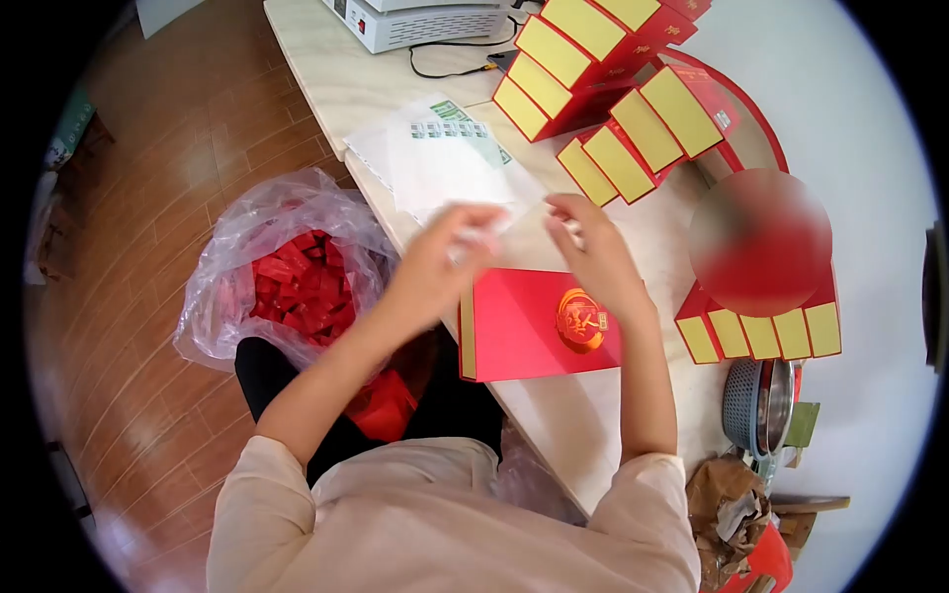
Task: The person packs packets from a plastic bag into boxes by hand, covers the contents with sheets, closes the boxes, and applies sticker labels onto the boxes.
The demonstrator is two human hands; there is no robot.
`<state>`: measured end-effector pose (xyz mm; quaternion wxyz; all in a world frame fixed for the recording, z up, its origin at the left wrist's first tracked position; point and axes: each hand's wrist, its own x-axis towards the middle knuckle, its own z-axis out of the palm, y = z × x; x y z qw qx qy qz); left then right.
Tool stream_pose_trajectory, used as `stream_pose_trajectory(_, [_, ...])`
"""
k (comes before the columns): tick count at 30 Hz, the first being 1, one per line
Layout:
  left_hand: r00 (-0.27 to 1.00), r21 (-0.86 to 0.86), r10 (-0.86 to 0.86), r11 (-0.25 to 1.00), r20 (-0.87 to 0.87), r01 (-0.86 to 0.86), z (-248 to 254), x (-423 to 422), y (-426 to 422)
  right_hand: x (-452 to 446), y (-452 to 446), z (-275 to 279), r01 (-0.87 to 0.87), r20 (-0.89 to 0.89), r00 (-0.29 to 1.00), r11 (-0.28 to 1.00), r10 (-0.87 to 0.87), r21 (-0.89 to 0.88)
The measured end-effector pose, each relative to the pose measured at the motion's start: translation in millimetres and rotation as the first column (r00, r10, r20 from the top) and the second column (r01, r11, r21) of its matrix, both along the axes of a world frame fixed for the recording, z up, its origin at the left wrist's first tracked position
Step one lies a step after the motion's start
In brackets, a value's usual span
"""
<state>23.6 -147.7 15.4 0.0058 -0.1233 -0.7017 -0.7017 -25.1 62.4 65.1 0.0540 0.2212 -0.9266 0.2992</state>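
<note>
A red box [519, 326] with a gold round emblem lies flat near the table's front edge. My left hand [457, 242] hovers over its far left part, fingers curled and blurred by motion. Above the box's far edge is my right hand [591, 247], thumb and forefinger bent toward each other. Something small and pale may be in the fingers of each hand, but I cannot make it out. Just beyond the left hand lies a white sheet [435, 173] with rows of small green-and-white labels.
Red boxes with yellow sides [633, 133] are stacked at the back right, with more red boxes [761, 336] at right. A clear plastic bag [217, 296] of red pieces stands left. A white machine [425, 28], grey basket [743, 405] and brown paper [727, 514] are around.
</note>
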Motion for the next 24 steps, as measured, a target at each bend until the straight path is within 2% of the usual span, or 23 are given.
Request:
stream_pose_trajectory(2, [0.964,0.026,0.257,0.966,-0.066,-0.256,-37.7,-41.9,-19.1,-31.1,-26.8,-19.7,-0.129,-0.065,0.988,0.985,0.137,0.118])
stream_pose_trajectory(3, [0.963,0.019,0.259,0.966,-0.078,-0.258,-52.5,-53.7,-30.5,-44.2,-38.5,-30.6,-0.162,-0.073,0.981,0.97,0.178,0.179])
stream_pose_trajectory(4, [0.905,-0.155,0.39,0.896,-0.172,-0.416,-65.4,-63.9,-42.5,-56.3,-46.1,-51.2,-0.162,-0.084,0.981,0.973,0.178,0.167])
stream_pose_trajectory(5, [0.823,-0.304,0.49,0.768,-0.288,-0.564,-74.9,-73.4,-50.1,-69.1,-53.0,-75.9,-0.152,-0.127,0.972,0.943,0.196,0.295])
stream_pose_trajectory(6, [0.82,-0.316,0.486,0.76,-0.302,-0.568,-81.2,-81.7,-54.4,-76.7,-60.4,-88.3,-0.133,-0.167,0.962,0.9,0.218,0.415])
stream_pose_trajectory(7, [0.786,-0.36,0.513,0.701,-0.345,-0.616,-85.5,-88.8,-59.9,-74.2,-67.7,-89.2,-0.135,-0.175,0.96,0.908,0.219,0.396])
stream_pose_trajectory(8, [0.75,-0.401,0.536,0.635,-0.387,-0.661,-90.1,-96.0,-66.7,-66.2,-73.6,-91.9,-0.138,-0.129,0.967,0.88,0.218,0.454])
stream_pose_trajectory(9, [0.748,-0.415,0.533,0.623,-0.395,-0.663,-92.1,-104.1,-71.0,-59.0,-79.5,-93.0,-0.144,-0.079,0.974,0.848,0.213,0.509])
stream_pose_trajectory(11, [0.727,-0.589,0.497,0.435,-0.473,-0.681,-94.4,-119.8,-68.7,-47.8,-82.1,-85.7,-0.195,-0.012,0.974,0.866,0.226,0.459])
stream_pose_trajectory(12, [0.734,-0.597,0.489,0.435,-0.472,-0.674,-95.1,-126.4,-65.9,-44.2,-80.4,-79.3,-0.237,0.05,0.97,0.874,0.238,0.424])
stream_pose_trajectory(13, [0.745,-0.669,0.463,0.356,-0.48,-0.653,-94.9,-133.2,-61.5,-42.6,-80.0,-72.1,-0.231,0.052,0.972,0.878,0.23,0.419])
stream_pose_trajectory(14, [0.757,-0.729,0.437,0.274,-0.486,-0.627,-95.4,-138.5,-56.2,-41.3,-80.3,-64.5,-0.26,0.128,0.965,0.888,0.228,0.38])
stream_pose_trajectory(15, [0.762,-0.73,0.428,0.281,-0.486,-0.623,-95.8,-141.5,-51.2,-41.0,-79.7,-58.8,-0.285,0.203,0.953,0.896,0.226,0.339])
stream_pose_trajectory(16, [0.775,-0.753,0.401,0.254,-0.489,-0.607,-96.1,-144.3,-46.7,-42.0,-78.7,-54.9,-0.275,0.203,0.955,0.9,0.215,0.338])
stream_pose_trajectory(18, [0.793,-0.78,0.365,0.226,-0.488,-0.584,-96.0,-146.4,-38.9,-45.4,-76.7,-51.9,-0.285,0.317,0.918,0.952,0.238,0.111])
stream_pose_trajectory(19, [0.791,-0.754,0.34,0.267,-0.509,-0.6,-96.1,-145.1,-36.8,-48.1,-74.0,-56.1,-0.279,0.322,0.918,0.955,0.233,0.104])
stream_pose_trajectory(21, [0.794,-0.735,0.312,0.307,-0.522,-0.604,-97.6,-143.1,-35.3,-54.3,-70.2,-68.4,-0.244,-0.004,0.97,0.97,0.244,-0.002])
stream_pose_trajectory(22, [0.785,-0.695,0.281,0.366,-0.552,-0.619,-98.1,-142.8,-35.5,-59.5,-68.4,-70.9,-0.242,0.003,0.97,0.97,0.242,-0.008])
stream_pose_trajectory(23, [0.772,-0.65,0.251,0.426,-0.584,-0.63,-98.1,-142.3,-35.6,-67.1,-66.3,-71.9,-0.189,-0.072,0.98,0.981,0.187,-0.029])
stream_pose_trajectory(24, [0.776,-0.654,0.246,0.426,-0.581,-0.625,-95.4,-140.7,-35.1,-73.5,-65.0,-72.7,-0.136,-0.147,0.981,0.989,0.127,-0.054])
